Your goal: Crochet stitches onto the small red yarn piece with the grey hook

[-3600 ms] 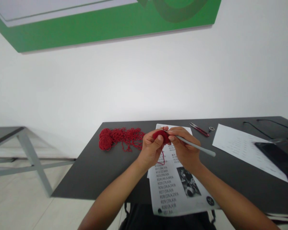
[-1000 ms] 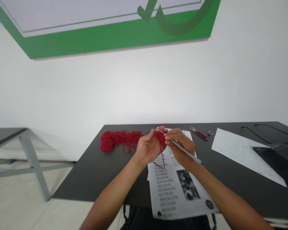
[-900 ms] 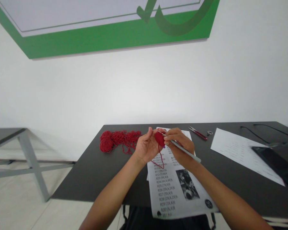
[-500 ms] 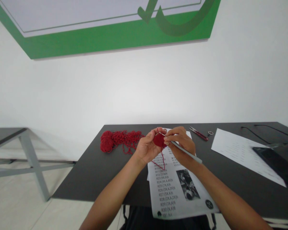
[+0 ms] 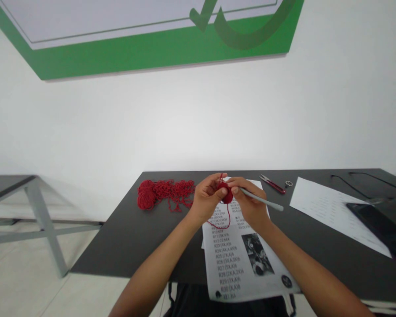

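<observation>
Hands: our left hand (image 5: 203, 200) pinches the red piece (image 5: 229, 197); our right hand (image 5: 251, 206) grips the hook (image 5: 267, 203), fingers meeting at the piece, above the sheet (image 5: 222, 264).
Slip risk: the loop could drop if we tilt the hook or let the strand (image 5: 229, 216) slacken.
Snag risk: the tangled yarn (image 5: 173, 190) could knot if we tug.
Textures: small, rounded knit; kinked, curly yarn; smooth grey handle; flat, printed paper.

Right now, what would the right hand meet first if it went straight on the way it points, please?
The right hand would likely meet the red piece first, though depth is unclear.
</observation>
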Tool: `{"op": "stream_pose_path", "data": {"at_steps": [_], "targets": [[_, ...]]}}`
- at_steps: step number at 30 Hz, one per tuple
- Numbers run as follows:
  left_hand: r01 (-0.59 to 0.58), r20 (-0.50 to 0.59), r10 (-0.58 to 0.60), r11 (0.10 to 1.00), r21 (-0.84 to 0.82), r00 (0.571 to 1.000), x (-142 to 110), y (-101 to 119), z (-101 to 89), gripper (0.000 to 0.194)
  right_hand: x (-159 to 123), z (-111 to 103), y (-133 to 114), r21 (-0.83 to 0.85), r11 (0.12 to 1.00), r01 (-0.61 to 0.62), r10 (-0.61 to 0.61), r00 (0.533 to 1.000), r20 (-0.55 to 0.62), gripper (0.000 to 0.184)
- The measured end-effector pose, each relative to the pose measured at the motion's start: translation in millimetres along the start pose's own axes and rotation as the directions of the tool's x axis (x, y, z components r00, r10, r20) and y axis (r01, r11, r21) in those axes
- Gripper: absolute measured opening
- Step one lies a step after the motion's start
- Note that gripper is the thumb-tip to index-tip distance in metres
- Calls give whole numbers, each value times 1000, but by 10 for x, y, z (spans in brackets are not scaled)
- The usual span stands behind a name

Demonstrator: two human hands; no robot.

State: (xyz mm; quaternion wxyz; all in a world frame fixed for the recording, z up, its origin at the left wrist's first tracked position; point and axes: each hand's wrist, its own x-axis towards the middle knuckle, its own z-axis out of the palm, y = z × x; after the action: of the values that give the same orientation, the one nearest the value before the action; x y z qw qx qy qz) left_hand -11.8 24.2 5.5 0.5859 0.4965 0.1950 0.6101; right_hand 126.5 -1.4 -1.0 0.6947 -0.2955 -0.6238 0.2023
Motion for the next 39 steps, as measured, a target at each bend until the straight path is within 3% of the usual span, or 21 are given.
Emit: {"op": "stream_pose_path", "data": {"at_steps": [7,12,18,24,31,39], "targets": [[-80,-80,97,976,201,992,-24,11,16,45,16,-16,47,21,991,-134,134,991,-9,9],[-86,-93,92,994,64,991,-36,11,30,49,-4,18,47,60,984,-168,172,981,-90,7],[17,-88,-29,991,-135,996,-62,-1,36,40,-77,75,81,194,958,-213,236,966,-106,11],[-17,-62,13,998,-64,998,-53,-54,6,47,-67,90,60,249,931,-267,307,942,-137,18],[-102,-61,112,984,147,992,-76,-30,23,45,-18,34,-1,151,965,-215,240,955,-173,22],[-115,-48,127,973,199,991,-92,12,52,48,-2,-22,-28,88,992,-92,103,985,-135,20]]}}
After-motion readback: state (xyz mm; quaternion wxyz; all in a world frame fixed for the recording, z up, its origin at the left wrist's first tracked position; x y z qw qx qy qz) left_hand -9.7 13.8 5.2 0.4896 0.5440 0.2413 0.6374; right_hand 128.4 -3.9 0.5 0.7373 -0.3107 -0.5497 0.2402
